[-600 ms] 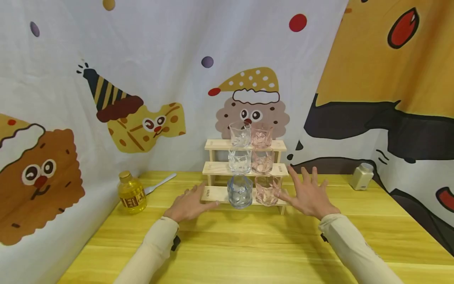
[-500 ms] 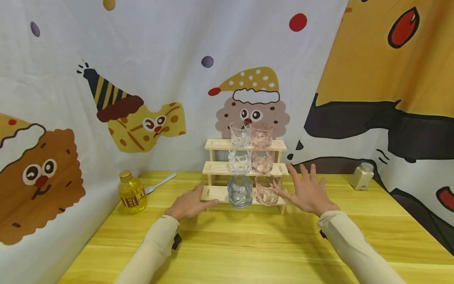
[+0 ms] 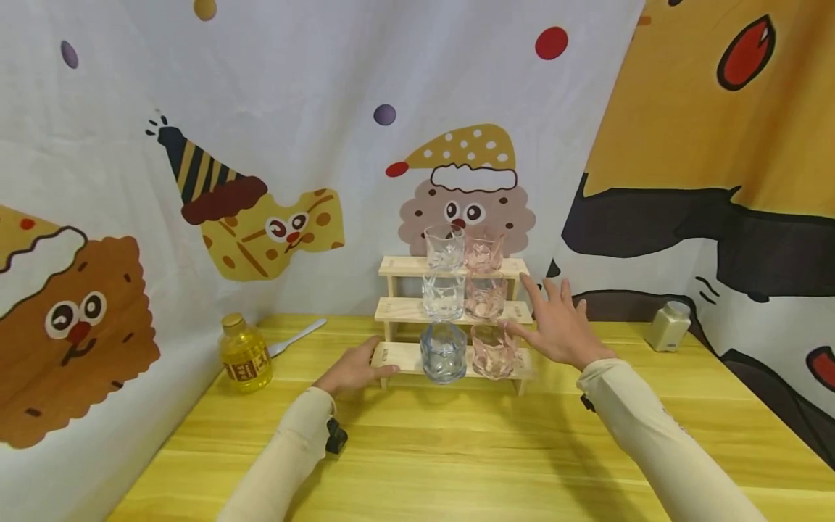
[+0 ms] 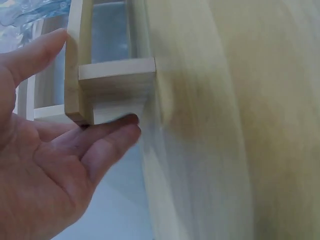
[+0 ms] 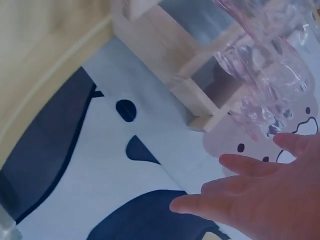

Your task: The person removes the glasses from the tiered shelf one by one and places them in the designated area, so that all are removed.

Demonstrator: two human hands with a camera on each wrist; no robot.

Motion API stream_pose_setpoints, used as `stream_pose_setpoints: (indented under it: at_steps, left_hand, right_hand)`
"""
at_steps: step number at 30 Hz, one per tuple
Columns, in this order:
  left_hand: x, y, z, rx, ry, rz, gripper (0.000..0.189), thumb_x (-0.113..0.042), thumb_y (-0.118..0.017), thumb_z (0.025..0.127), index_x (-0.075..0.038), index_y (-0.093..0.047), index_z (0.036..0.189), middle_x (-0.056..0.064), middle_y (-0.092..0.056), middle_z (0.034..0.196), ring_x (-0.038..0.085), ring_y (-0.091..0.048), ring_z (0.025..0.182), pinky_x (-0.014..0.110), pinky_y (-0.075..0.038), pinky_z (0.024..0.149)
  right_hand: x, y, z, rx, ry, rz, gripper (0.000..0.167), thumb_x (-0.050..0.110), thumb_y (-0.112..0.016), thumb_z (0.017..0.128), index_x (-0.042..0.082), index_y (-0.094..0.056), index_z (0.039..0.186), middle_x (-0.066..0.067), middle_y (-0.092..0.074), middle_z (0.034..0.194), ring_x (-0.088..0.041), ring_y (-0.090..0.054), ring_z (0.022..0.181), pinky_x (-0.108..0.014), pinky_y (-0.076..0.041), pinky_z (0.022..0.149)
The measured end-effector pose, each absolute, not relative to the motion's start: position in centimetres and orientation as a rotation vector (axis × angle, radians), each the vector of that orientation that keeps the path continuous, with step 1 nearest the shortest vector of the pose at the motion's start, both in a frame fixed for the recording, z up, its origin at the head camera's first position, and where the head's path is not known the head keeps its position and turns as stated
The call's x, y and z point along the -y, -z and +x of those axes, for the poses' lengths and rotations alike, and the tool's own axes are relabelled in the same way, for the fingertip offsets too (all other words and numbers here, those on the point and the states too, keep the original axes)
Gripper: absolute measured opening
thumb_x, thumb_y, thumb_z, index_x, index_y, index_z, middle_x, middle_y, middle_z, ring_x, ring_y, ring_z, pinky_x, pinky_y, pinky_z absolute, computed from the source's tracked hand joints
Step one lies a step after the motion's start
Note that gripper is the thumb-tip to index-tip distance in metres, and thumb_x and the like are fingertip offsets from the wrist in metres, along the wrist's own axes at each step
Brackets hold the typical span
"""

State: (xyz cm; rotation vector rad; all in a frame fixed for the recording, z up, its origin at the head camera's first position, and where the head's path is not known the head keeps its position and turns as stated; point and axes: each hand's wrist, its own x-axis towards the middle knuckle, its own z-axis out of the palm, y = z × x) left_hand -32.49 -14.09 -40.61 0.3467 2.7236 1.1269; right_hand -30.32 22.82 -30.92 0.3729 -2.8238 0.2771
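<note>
A three-step wooden display stand (image 3: pixel 399 357) carries several faceted glasses, two on each step. A blue glass (image 3: pixel 443 354) and a pink glass (image 3: pixel 493 352) stand on the lowest step. Above them, a clear glass (image 3: pixel 443 296) is beside another pink glass (image 3: pixel 485 296). The top step bears a clear glass (image 3: pixel 445 249) and a pink glass (image 3: pixel 483 250). My left hand (image 3: pixel 354 368) touches the stand's left end, thumb at the plank and fingers extended past its end. To the right of the stand, my right hand (image 3: pixel 562 328) hovers with spread fingers, holding nothing.
An oil bottle (image 3: pixel 245 355) stands at the table's left, with a pale fork (image 3: pixel 296 338) lying behind it. A small white-capped jar (image 3: pixel 668 326) is at the far right. A cartoon-printed curtain (image 3: pixel 313 94) hangs behind the wooden table (image 3: pixel 430 457).
My right hand has risen and moved a little left along the stand's right side. My left hand has shifted slightly while staying at the left end. The glasses keep their places.
</note>
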Motion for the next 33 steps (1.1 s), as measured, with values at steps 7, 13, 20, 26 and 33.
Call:
stream_pose_setpoints:
  at_steps: [7,13,20,26,33]
  left_hand:
    - [13.8,40.9,-32.4,-2.719,-1.208,0.345,0.086,-0.041,-0.069,0.095,-0.005,-0.026,0.159,0.022,-0.034,0.161,0.043,-0.034,0.147,0.060,-0.034,0.115]
    - [13.5,40.9,-32.4,-2.708,-1.239,0.315,0.085,-0.037,-0.070,0.095,-0.004,-0.025,0.159,0.023,-0.038,0.158,0.043,-0.038,0.145,0.059,-0.036,0.114]
    - [13.3,40.7,-32.4,-2.748,-1.205,0.316,0.081,-0.033,-0.071,0.095,-0.002,-0.030,0.157,0.024,-0.049,0.149,0.042,-0.050,0.136,0.057,-0.042,0.109]
    - [12.9,40.5,-32.3,-2.787,-1.099,0.351,0.079,-0.035,-0.068,0.097,-0.002,-0.029,0.157,0.026,-0.041,0.156,0.045,-0.040,0.143,0.059,-0.038,0.112]
    - [13.0,40.7,-32.3,-2.852,-1.032,0.348,0.078,-0.034,-0.069,0.096,-0.002,-0.031,0.156,0.027,-0.046,0.151,0.045,-0.045,0.139,0.058,-0.040,0.111]
  right_hand:
    - [-22.2,28.4,-32.2,2.793,-0.367,0.463,0.087,0.055,-0.051,0.101,0.010,-0.009,0.163,-0.035,-0.020,0.160,-0.058,-0.014,0.147,-0.077,-0.024,0.108]
    - [-21.6,26.5,-34.9,2.774,-0.649,0.483,0.085,0.045,-0.051,0.104,0.007,-0.004,0.162,-0.035,-0.017,0.161,-0.053,-0.023,0.146,-0.069,-0.027,0.113]
    - [-20.5,25.3,-37.9,2.791,-0.838,0.398,0.083,0.043,-0.051,0.103,0.007,-0.005,0.162,-0.029,-0.017,0.164,-0.050,-0.023,0.149,-0.067,-0.029,0.114]
    - [-19.7,24.6,-39.5,2.839,-0.948,0.270,0.088,0.045,-0.052,0.103,0.004,-0.001,0.162,-0.031,-0.023,0.162,-0.051,-0.030,0.146,-0.064,-0.032,0.114]
    - [-18.6,24.6,-40.5,2.764,-1.150,0.282,0.078,0.037,-0.057,0.102,0.003,-0.016,0.160,-0.029,-0.040,0.151,-0.047,-0.045,0.134,-0.058,-0.043,0.106]
